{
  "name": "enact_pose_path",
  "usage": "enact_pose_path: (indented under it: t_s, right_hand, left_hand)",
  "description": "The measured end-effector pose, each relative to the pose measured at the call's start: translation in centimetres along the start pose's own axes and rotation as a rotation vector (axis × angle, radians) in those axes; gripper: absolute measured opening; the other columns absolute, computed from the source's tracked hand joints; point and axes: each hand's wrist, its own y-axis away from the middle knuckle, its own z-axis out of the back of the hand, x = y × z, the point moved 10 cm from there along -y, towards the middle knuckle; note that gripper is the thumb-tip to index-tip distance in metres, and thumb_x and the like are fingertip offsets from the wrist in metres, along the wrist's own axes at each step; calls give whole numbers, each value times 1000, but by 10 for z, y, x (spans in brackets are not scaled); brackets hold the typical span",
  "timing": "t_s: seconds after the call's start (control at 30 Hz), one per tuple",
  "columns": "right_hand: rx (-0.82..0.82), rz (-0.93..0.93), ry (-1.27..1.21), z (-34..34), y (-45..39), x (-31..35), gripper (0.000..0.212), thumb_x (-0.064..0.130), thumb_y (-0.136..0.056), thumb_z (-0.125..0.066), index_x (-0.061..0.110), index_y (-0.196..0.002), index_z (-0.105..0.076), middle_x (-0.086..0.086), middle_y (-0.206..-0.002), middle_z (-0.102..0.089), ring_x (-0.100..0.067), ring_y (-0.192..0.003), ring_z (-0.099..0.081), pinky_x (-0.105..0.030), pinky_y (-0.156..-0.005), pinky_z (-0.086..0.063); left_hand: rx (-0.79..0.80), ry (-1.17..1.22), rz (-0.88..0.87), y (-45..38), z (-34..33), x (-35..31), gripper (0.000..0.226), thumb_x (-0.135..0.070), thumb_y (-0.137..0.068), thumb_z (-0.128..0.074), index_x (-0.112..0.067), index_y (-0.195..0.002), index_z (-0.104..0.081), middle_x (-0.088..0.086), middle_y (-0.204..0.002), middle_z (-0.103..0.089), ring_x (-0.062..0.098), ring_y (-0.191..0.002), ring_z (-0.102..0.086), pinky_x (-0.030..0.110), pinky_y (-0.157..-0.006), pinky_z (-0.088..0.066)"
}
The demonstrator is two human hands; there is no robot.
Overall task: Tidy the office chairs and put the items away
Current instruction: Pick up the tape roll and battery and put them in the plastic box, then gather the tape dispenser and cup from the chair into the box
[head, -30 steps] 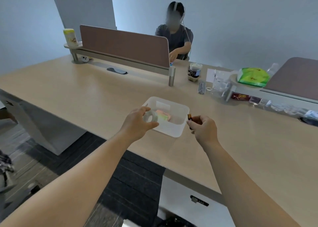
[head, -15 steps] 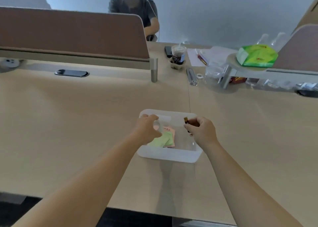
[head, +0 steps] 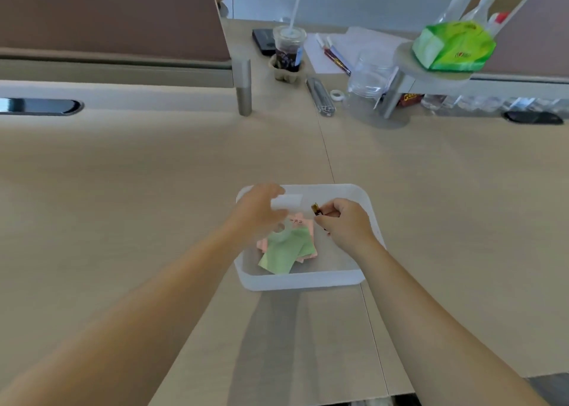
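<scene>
A shallow translucent white plastic bin with rounded corners (head: 303, 279) was seen on the smooth pale wood-grain desk (head: 154, 190), near the middle. Thin green and pink paper sticky notes (head: 286, 248) were laid loosely on its floor, overlapping. Above the bin's far left corner the left hand (head: 257, 213) was held, fingers curled around something pale and blurred; what was gripped could not be told. To its right, over the bin, a small dark cylindrical object with a brassy end (head: 316, 209) was pinched narrowly by the right hand (head: 345, 224). Far across the desk, a clear plastic cup of dark drink with a straw (head: 288, 53) was set in a cardboard holder, and a glossy green crinkled packet (head: 454, 47) was rested on a round shelf at the far right.
</scene>
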Motion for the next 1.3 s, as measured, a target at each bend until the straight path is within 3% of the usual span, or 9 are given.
enact_pose_path:
  t_s: [0.13, 0.3, 0.4, 0.53, 0.6, 0.7, 0.8, 1.0, 1.3]
  right_hand:
    - [16, -8, 101, -19, -6, 9, 20, 1, -82, -53, 1, -100, -61, -11, -97, -63, -22, -88, -53, -27, -69, -39]
    - [-35, 47, 213, -22, -7, 16, 36, 4, -84, -51, 3, -119, -54, -14, -127, -56, -27, -116, -52, -29, -91, -39]
    - [-98, 114, 136, -7, 3, 31, 34, 7, -85, -52, 2, -118, -54, -13, -123, -58, -25, -110, -53, -26, -88, -38]
    - [-60, 234, 58, 4, 26, 67, 28, 9, -86, -51, 2, -112, -56, -5, -100, -55, -12, -79, -50, -8, -59, -37]
    - [-14, 311, 25, 2, 42, 90, 25, 10, -87, -50, 3, -110, -58, -2, -95, -53, -9, -74, -49, -5, -57, -38]
    - [100, 418, -9, -15, 73, 123, 23, 11, -87, -51, 2, -107, -59, -2, -93, -55, -15, -87, -50, -23, -76, -37]
    - [254, 507, -44, -43, 115, 145, 20, 10, -86, -52, 2, -102, -61, -2, -81, -56, -19, -84, -52, -27, -75, -39]
    - [569, 664, -32, -119, 224, 176, 15, 11, -85, -55, 2, -95, -62, 4, -66, -51, -22, -79, -51, -30, -72, -40]
    - [1026, 813, 32, -229, 421, 180, 7, 15, -85, -55, 12, -90, -60, -4, -86, -58, -22, -86, -54, -31, -75, -42]
  left_hand:
    - [-127, 50, -57, 12, 41, 2, 34, -12, -89, -51, -6, -122, -52, 11, -122, -59, 13, -91, -46, 18, -78, -33]
    - [-211, 88, -49, 27, 66, 15, 31, -8, -88, -51, -1, -118, -55, 16, -119, -60, 14, -89, -45, 16, -70, -30]
    - [-235, 128, -15, 37, 68, 20, 30, -8, -88, -52, -2, -117, -56, 15, -118, -60, 15, -89, -46, 15, -73, -31]
    - [-282, 160, 13, 62, 72, 11, 29, -10, -87, -52, -4, -116, -57, 7, -106, -59, 15, -89, -47, 22, -82, -35]
    - [-340, 195, 22, 83, 81, 7, 29, -10, -87, -53, -3, -115, -57, 4, -100, -55, 16, -88, -47, 23, -81, -36]
    - [-482, 225, 63, 131, 103, 8, 27, -12, -88, -53, -4, -113, -57, 9, -101, -58, 17, -87, -49, 27, -78, -40]
    - [-628, 198, 141, 196, 124, 18, 26, -17, -89, -52, -7, -113, -58, 1, -96, -55, 16, -86, -51, 25, -68, -39]
    - [-874, 166, 338, 352, 150, 52, 28, -18, -90, -50, -9, -115, -56, -1, -100, -56, 15, -91, -52, 26, -79, -40]
    - [-1181, 152, 703, 597, 136, 110, 22, -20, -90, -50, -13, -110, -57, -2, -99, -57, 15, -92, -52, 26, -78, -38]
